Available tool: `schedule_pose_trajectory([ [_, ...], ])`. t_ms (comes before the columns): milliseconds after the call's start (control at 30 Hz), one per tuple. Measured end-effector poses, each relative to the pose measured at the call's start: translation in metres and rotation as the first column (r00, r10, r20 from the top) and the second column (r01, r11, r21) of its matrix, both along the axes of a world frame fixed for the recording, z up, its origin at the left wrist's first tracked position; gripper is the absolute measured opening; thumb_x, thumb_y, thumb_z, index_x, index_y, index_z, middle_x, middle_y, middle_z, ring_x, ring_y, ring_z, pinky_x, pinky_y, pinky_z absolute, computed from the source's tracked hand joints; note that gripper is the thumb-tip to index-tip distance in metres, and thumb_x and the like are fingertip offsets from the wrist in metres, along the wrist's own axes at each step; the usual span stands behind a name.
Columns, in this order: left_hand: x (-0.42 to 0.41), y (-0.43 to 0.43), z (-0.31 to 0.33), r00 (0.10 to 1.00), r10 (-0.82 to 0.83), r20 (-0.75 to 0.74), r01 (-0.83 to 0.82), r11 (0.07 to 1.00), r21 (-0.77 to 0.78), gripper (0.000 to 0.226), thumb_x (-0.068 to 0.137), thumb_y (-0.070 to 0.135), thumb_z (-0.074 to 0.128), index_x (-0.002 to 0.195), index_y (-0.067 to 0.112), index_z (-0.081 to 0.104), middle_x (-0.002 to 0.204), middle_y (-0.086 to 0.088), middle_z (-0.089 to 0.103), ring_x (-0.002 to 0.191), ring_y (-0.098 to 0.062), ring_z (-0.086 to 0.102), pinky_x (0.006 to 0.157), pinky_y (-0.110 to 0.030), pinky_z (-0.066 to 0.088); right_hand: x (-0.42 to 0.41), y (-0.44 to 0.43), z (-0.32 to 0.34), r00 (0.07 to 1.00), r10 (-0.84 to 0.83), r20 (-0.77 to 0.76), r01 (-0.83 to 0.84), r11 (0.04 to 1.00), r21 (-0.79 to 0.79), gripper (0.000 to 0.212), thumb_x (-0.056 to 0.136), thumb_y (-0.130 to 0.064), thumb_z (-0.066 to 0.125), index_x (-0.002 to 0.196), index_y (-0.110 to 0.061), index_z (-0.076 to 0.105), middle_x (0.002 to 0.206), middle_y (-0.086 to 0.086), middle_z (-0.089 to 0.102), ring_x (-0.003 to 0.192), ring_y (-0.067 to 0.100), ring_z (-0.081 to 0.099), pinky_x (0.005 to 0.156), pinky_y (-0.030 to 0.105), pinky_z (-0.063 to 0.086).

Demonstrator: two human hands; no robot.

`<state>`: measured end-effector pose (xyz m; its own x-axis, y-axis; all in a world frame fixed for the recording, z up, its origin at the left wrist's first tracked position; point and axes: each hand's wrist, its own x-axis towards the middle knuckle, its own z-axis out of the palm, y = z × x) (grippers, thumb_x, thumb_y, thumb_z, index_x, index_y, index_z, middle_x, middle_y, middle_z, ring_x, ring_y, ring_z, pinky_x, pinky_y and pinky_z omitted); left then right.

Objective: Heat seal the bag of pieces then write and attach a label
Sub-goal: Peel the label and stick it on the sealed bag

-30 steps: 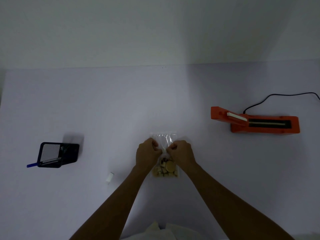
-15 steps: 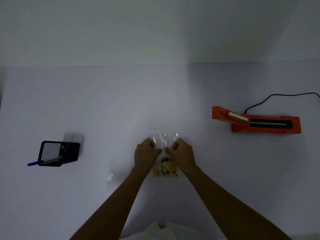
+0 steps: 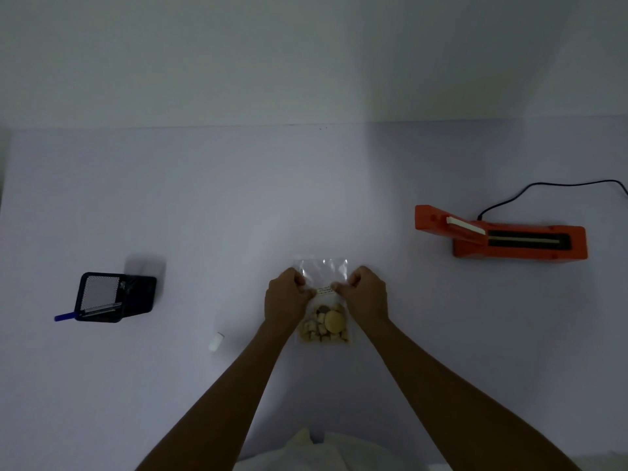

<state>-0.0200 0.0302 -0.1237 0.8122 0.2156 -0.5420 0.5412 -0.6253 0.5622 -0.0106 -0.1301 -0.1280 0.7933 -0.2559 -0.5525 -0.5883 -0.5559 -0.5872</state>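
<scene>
A clear plastic bag (image 3: pixel 323 273) lies flat on the table in front of me, its lower half filled with small tan pieces (image 3: pixel 323 328) and one round yellow disc. A small printed strip shows across its middle. My left hand (image 3: pixel 287 300) pinches the bag's left edge and my right hand (image 3: pixel 365 297) pinches its right edge, fingers closed on the plastic. The orange heat sealer (image 3: pixel 503 237) sits far right with its arm raised. A small white label (image 3: pixel 216 341) lies left of my left forearm.
A black mesh pen holder (image 3: pixel 115 297) lies tipped on the left with a blue pen (image 3: pixel 66 316) sticking out. The sealer's black cord (image 3: pixel 550 188) runs off to the right. A white wall rises behind the table's far edge.
My two hands have drawn apart from the middle of the bag to its side edges, spreading the plastic flatter. The bag's upper part now shows between them.
</scene>
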Motion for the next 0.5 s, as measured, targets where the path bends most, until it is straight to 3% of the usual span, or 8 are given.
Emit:
schedule_pose_trajectory([
  [133, -0.001, 0.003, -0.001, 1.0, -0.002, 0.004, 0.002, 1.0, -0.005, 0.024, 0.073, 0.029, 0.079, 0.081, 0.017, 0.059, 0.071, 0.007, 0.062, 0.068, -0.012, 0.06, 0.061, -0.024, 0.046, 0.001, -0.002, -0.003, 1.0, 0.002, 0.011, -0.002, 1.0, -0.001, 0.042, 0.068, -0.027, 0.087, 0.065, -0.018, 0.047, 0.059, -0.005, 0.052, 0.053, 0.011, 0.045, 0.057, 0.034, 0.046],
  [333, -0.004, -0.005, 0.002, 0.999, -0.012, 0.031, 0.01, 0.998, 0.068, 0.038, 0.072, 0.047, 0.076, 0.082, 0.018, 0.054, 0.073, 0.003, 0.06, 0.066, -0.015, 0.058, 0.061, -0.031, 0.049, -0.004, -0.002, -0.006, 0.995, 0.092, 0.034, -0.09, 0.994, -0.056, 0.036, 0.073, -0.038, 0.08, 0.071, -0.015, 0.052, 0.061, -0.006, 0.054, 0.057, 0.015, 0.052, 0.06, 0.036, 0.049],
  [500, -0.002, -0.007, 0.002, 1.0, -0.003, 0.026, 0.002, 0.999, 0.047, 0.038, 0.072, 0.043, 0.078, 0.08, 0.015, 0.053, 0.071, 0.002, 0.058, 0.063, -0.016, 0.055, 0.058, -0.029, 0.047, -0.008, 0.004, -0.002, 0.983, 0.182, 0.025, -0.179, 0.979, -0.1, 0.043, 0.07, -0.051, 0.078, 0.077, -0.019, 0.05, 0.067, -0.008, 0.053, 0.06, 0.012, 0.048, 0.052, 0.028, 0.038],
])
